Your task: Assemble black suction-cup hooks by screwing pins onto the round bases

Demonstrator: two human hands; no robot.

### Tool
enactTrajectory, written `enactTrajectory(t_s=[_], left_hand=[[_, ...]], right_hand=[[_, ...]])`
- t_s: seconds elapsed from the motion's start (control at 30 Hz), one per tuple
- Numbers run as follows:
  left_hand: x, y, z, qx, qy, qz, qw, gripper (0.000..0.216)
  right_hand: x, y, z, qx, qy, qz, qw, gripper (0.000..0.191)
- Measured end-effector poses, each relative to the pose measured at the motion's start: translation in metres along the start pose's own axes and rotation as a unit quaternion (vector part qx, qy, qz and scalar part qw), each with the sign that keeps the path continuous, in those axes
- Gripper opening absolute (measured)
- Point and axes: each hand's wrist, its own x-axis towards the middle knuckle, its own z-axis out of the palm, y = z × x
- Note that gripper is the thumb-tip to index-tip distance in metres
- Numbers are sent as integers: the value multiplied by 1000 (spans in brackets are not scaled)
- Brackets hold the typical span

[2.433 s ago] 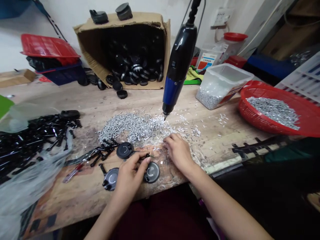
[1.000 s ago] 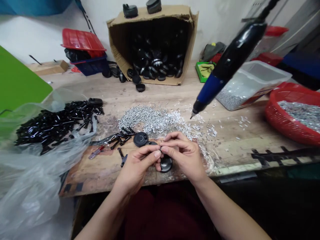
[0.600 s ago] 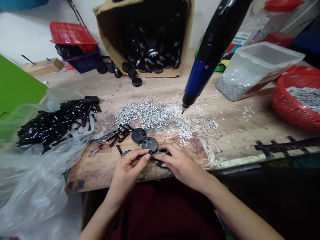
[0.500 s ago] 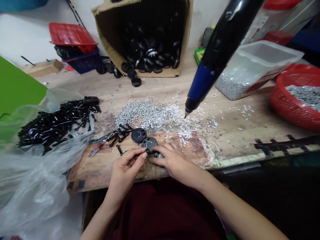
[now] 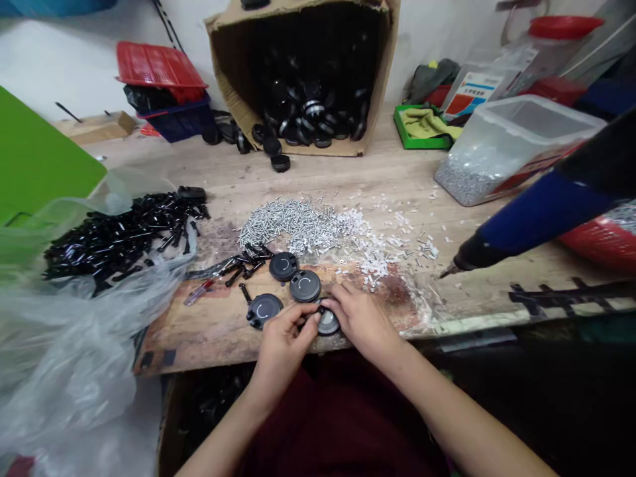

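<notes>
My left hand is closed, its thumb and forefinger pinching a small black part at the edge of a round disc with a grey face. My right hand steadies that disc from the right, fingers curled at its rim. Round black discs with a curved white mark lie close by: one at the back, one just behind the fingers, and one left of my left hand. Behind them is a small heap of black rods, beside a screwdriver with a clear red handle.
A blue-black power screwdriver hangs at the right. Silver screws and white plastic bits spread mid-table. A plastic bag with black rods lies left. A cardboard box of discs and a clear tub stand behind.
Both hands have moved from the middle disc to the grey-faced disc nearer me. The left disc has come into view. The hanging power screwdriver has swung right.
</notes>
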Motion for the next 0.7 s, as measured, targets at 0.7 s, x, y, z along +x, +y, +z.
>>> enactTrajectory(t_s=[0.7], left_hand=[[10, 10, -7, 295, -54, 222, 928, 19]], right_hand=[[-14, 27, 29, 297, 122, -97, 942, 20]])
